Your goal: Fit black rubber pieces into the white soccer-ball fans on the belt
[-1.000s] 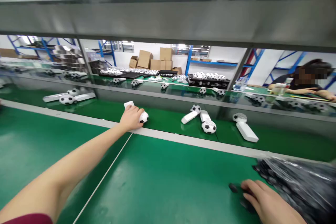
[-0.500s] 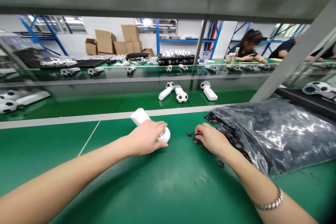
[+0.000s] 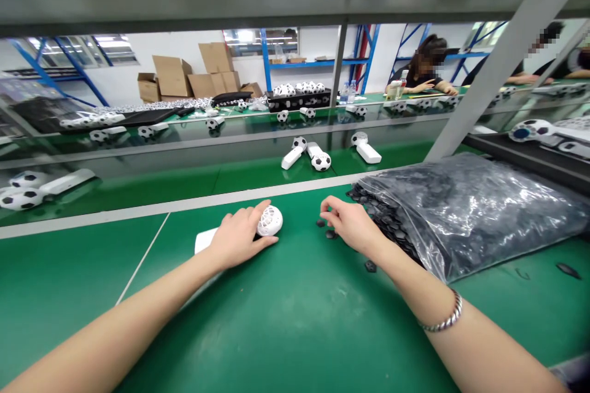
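Observation:
On the green work surface, my left hand (image 3: 239, 236) is wrapped round a white device (image 3: 270, 221) with a round slotted head; its white handle sticks out behind the hand. My right hand (image 3: 348, 221) hovers over the surface with thumb and fingertips pinched together; whatever is between them is too small to make out. Small black pieces (image 3: 330, 234) lie beneath and beside the right fingers, and another black piece (image 3: 370, 266) rests nearer to me. Many more black pieces spill from the mouth of a clear plastic bag (image 3: 488, 215) at the right.
Beyond a pale rail (image 3: 175, 204), several white devices with football-patterned heads (image 3: 321, 161) lie on a green belt. A slanted grey post (image 3: 488, 61) stands at the right, near a black tray (image 3: 488, 146). People sit at the far line.
My left hand and the white device have shifted left, and the device has turned so its head points right. My right hand has lifted slightly off the black pieces. The view has shifted a little.

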`<state>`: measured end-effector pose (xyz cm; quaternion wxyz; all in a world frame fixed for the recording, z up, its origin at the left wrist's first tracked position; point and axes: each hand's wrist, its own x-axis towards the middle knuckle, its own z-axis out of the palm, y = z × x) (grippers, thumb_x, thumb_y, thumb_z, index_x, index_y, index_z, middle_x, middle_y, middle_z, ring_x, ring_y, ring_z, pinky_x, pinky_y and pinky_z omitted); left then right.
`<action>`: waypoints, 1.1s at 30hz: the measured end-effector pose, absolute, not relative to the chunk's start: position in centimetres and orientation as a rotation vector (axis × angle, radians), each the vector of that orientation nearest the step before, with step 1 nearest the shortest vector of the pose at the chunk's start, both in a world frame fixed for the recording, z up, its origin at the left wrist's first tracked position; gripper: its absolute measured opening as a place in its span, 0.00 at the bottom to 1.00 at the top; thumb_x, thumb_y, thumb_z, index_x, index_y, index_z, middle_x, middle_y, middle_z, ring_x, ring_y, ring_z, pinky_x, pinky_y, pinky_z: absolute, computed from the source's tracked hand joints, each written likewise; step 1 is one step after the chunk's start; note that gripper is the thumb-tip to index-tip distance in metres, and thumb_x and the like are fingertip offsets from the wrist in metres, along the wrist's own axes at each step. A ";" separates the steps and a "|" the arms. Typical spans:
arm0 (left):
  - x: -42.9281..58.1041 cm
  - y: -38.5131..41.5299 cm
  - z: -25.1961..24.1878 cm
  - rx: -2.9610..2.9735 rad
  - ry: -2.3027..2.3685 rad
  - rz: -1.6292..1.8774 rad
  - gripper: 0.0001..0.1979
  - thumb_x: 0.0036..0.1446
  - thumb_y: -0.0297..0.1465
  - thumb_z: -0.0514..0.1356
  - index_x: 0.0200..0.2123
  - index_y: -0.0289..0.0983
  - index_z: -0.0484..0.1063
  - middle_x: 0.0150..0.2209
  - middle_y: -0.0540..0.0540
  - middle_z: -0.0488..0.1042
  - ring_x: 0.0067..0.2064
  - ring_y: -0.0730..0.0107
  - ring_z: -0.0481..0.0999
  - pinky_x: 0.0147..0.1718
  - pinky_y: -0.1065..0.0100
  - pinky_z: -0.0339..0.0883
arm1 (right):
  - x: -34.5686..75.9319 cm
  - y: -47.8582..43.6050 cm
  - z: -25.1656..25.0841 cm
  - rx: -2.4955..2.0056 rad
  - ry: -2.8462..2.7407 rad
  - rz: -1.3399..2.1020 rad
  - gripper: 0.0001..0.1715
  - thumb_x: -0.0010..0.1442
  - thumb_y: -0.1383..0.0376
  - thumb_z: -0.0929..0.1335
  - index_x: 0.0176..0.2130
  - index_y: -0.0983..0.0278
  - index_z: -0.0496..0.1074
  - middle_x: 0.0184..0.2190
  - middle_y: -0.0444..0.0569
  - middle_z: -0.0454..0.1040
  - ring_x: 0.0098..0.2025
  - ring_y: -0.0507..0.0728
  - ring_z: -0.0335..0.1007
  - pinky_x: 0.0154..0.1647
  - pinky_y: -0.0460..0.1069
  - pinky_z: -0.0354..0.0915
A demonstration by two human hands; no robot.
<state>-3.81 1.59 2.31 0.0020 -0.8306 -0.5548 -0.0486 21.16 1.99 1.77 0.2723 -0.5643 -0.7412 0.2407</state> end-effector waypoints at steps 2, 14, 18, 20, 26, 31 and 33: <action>-3.0 1.0 2.2 -2.687 -1.739 -0.155 0.35 0.53 0.48 0.50 0.61 0.43 0.43 0.45 0.41 0.68 0.46 0.53 0.67 0.40 0.57 0.62 | 20.6 1.7 1.9 -1.415 -1.947 0.819 0.04 0.57 0.64 0.62 0.33 0.61 0.65 0.25 0.42 0.69 0.23 0.48 0.66 0.25 0.44 0.61; -0.6 0.6 2.0 -2.783 -1.851 -0.309 0.37 0.50 0.46 0.54 0.61 0.48 0.42 0.44 0.45 0.64 0.40 0.59 0.71 0.32 0.66 0.64 | 19.1 0.5 1.6 -1.060 -2.056 0.455 0.05 0.56 0.66 0.65 0.36 0.62 0.69 0.30 0.44 0.70 0.32 0.50 0.65 0.35 0.45 0.63; -0.5 0.3 1.9 -2.774 -1.821 -0.292 0.37 0.50 0.46 0.53 0.61 0.49 0.42 0.43 0.46 0.64 0.39 0.60 0.71 0.30 0.67 0.63 | 18.8 0.1 1.8 -1.006 -2.127 0.456 0.04 0.57 0.68 0.65 0.35 0.62 0.68 0.31 0.44 0.71 0.34 0.51 0.66 0.37 0.45 0.62; -0.5 0.2 1.8 -2.788 -1.809 -0.305 0.36 0.51 0.47 0.53 0.60 0.48 0.42 0.43 0.45 0.64 0.40 0.59 0.71 0.30 0.67 0.63 | 18.6 -0.2 1.9 -0.963 -2.234 0.434 0.06 0.58 0.68 0.63 0.36 0.62 0.69 0.33 0.46 0.71 0.37 0.52 0.65 0.40 0.47 0.62; -0.6 0.3 1.8 -2.794 -1.789 -0.350 0.34 0.52 0.47 0.52 0.60 0.48 0.44 0.43 0.45 0.65 0.42 0.57 0.70 0.31 0.67 0.63 | 18.1 -0.7 1.8 -0.987 -2.366 0.448 0.07 0.59 0.67 0.61 0.36 0.62 0.67 0.32 0.47 0.70 0.35 0.53 0.65 0.38 0.48 0.61; -0.6 0.2 1.8 -2.797 -1.798 -0.360 0.34 0.51 0.47 0.52 0.60 0.48 0.45 0.44 0.45 0.65 0.42 0.57 0.70 0.31 0.66 0.63 | 18.2 -0.8 1.8 -0.980 -2.280 0.505 0.15 0.58 0.70 0.61 0.47 0.63 0.63 0.36 0.49 0.68 0.36 0.52 0.65 0.38 0.47 0.62; -0.6 0.2 1.8 -2.794 -1.813 -0.350 0.34 0.51 0.46 0.53 0.60 0.48 0.45 0.44 0.45 0.65 0.43 0.57 0.70 0.32 0.66 0.63 | 18.2 -0.9 1.9 -0.977 -2.311 0.492 0.14 0.58 0.70 0.60 0.45 0.62 0.65 0.36 0.48 0.69 0.37 0.52 0.65 0.39 0.47 0.62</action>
